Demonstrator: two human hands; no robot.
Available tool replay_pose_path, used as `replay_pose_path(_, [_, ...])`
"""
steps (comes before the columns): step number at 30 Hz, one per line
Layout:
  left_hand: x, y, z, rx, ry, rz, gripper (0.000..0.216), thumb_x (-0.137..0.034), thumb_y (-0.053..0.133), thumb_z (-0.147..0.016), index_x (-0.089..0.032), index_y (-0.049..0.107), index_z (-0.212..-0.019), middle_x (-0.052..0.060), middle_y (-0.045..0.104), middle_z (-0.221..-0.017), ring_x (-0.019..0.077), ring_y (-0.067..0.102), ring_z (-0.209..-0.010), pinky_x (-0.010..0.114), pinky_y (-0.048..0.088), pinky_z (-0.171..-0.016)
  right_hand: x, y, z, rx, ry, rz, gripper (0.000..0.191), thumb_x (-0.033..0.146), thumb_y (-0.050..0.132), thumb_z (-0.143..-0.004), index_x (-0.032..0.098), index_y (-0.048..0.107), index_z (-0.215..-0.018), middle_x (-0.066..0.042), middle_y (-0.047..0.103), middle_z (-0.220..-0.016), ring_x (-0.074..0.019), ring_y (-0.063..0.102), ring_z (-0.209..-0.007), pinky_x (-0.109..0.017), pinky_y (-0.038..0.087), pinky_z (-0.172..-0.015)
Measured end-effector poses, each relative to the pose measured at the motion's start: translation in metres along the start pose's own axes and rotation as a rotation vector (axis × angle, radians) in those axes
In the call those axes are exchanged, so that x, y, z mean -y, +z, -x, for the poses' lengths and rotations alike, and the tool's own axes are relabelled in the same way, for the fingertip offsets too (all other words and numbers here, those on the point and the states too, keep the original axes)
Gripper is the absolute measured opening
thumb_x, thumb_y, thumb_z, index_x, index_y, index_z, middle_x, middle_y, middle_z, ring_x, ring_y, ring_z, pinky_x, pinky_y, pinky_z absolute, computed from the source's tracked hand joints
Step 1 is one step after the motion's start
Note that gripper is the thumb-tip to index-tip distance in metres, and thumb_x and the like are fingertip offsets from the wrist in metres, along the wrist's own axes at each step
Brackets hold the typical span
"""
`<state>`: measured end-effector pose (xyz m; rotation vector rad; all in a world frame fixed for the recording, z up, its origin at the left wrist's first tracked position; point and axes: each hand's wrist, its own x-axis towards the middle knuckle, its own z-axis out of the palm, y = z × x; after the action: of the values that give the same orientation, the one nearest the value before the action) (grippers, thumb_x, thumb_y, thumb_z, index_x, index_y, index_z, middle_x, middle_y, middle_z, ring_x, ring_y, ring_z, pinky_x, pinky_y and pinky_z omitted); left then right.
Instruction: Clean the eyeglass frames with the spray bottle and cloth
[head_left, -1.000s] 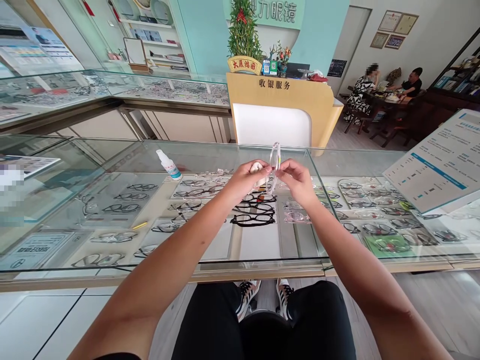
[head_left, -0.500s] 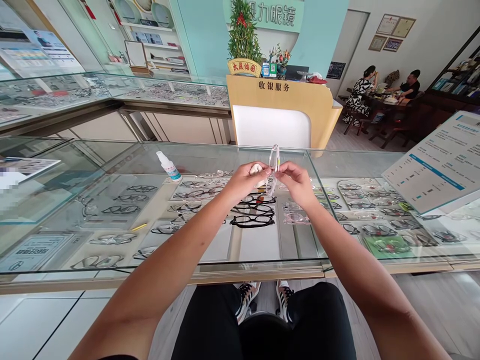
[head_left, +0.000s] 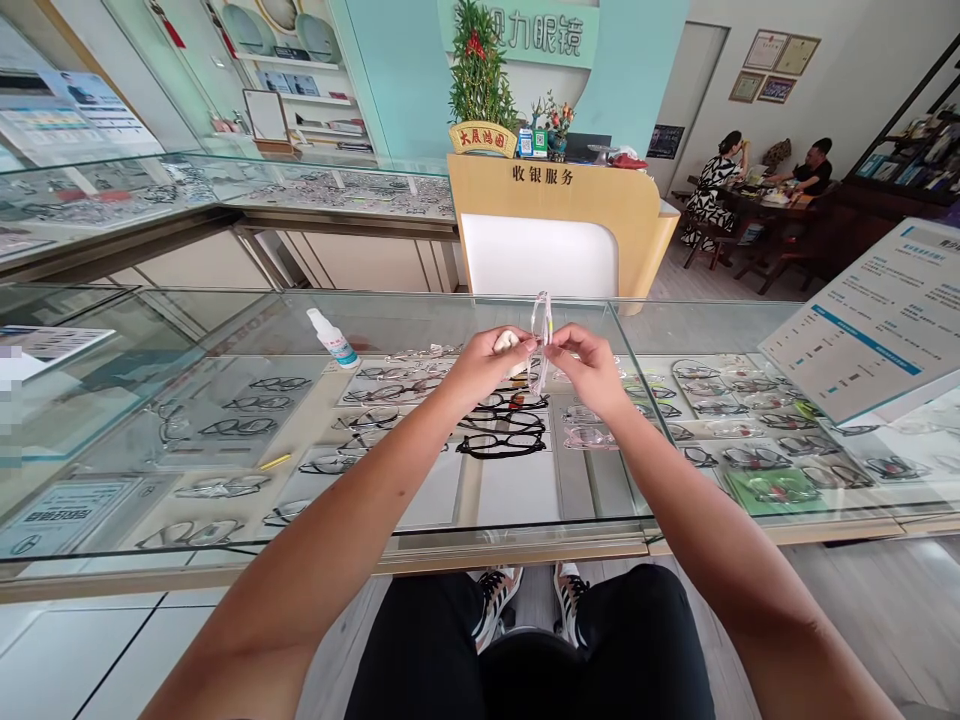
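Note:
Above the glass display counter (head_left: 225,330) I hold a pair of clear-framed glasses (head_left: 541,318) upright between both hands. My left hand (head_left: 487,368) is closed on a small white cloth (head_left: 505,340) pressed against the glasses. My right hand (head_left: 591,368) pinches the frame from the other side. Rows of eyeglass frames (head_left: 501,443) lie under the glass below my hands.
A small white spray bottle (head_left: 332,339) lies on the glass to the left. A tilted printed sign (head_left: 877,325) stands at the right. Beyond the counter is a wooden cashier desk (head_left: 562,215); two people sit at a table (head_left: 765,195) far right.
My hands and the glasses have stayed in nearly the same spot; only small finger movement on the frame, and the view has shifted slightly.

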<state>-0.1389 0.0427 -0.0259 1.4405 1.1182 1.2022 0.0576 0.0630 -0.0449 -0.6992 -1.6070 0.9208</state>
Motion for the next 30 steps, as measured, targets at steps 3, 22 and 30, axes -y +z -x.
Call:
replay_pose_path(3, [0.0003, 0.0002, 0.0002, -0.001, 0.001, -0.008, 0.07, -0.078, 0.095, -0.065, -0.019, 0.078, -0.099, 0.0, 0.067, -0.082, 0.0148, 0.052, -0.073, 0.028, 0.042, -0.069, -0.0004, 0.0007, 0.0001, -0.004, -0.001, 0.007, 0.022, 0.042, 0.078, -0.09, 0.025, 0.068, -0.081, 0.0, 0.07, -0.083, -0.0193, 0.061, -0.084, -0.038, 0.049, -0.089])
replay_pose_path(22, [0.0055, -0.0026, -0.0023, -0.039, 0.024, -0.011, 0.068, -0.079, 0.095, -0.067, -0.02, 0.084, -0.1, 0.004, 0.078, -0.094, 0.0166, 0.06, -0.08, 0.028, 0.047, -0.075, 0.0022, 0.0028, 0.0003, -0.038, -0.013, -0.007, 0.021, 0.042, 0.078, -0.091, 0.025, 0.069, -0.081, 0.001, 0.071, -0.083, -0.0198, 0.062, -0.084, -0.038, 0.051, -0.091])
replay_pose_path(30, [0.0087, -0.0039, -0.0047, -0.04, 0.032, -0.022, 0.07, -0.081, 0.094, -0.067, -0.021, 0.084, -0.101, 0.006, 0.08, -0.102, 0.0186, 0.064, -0.086, 0.028, 0.049, -0.078, 0.0004, 0.0042, -0.0003, -0.026, -0.001, -0.036, 0.028, 0.048, 0.081, -0.09, 0.026, 0.067, -0.081, 0.0, 0.07, -0.083, -0.0202, 0.063, -0.085, -0.038, 0.053, -0.09])
